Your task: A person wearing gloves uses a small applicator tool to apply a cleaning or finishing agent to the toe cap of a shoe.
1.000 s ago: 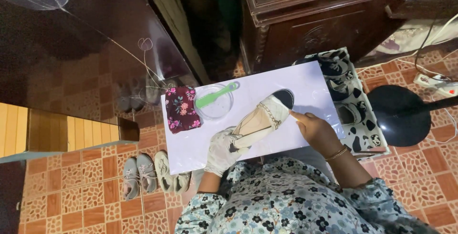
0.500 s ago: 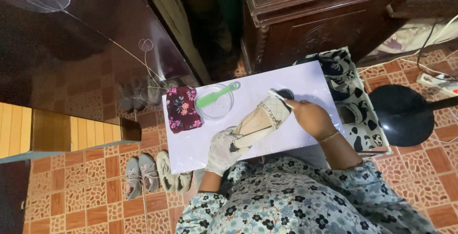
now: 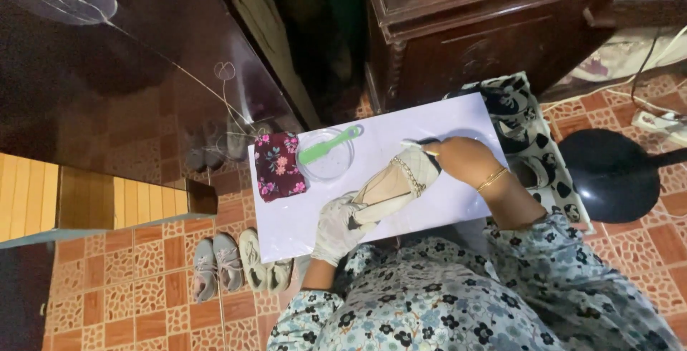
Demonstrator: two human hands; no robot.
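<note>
On a white board across the lap, a cream slip-on shoe with a chain trim and dark toe cap, lying toe away from the body. Left hand, in a pale glove, fingers wrapped around the heel end and holding it steady. Right hand, bare, with a bracelet at the wrist, fingers pinched narrow on a thin white stick-like tool, its tip at the toe cap; what kind of tool, too small to tell. Near the board's far left corner, a clear round dish with a green brush lying across it, and just beside that a folded floral cloth.

Likely risks: shoe twisting under the tool if the heel grip slackens; board tipping off the lap and spilling the dish; tool tip skidding off the cap onto the cream fabric.
</note>
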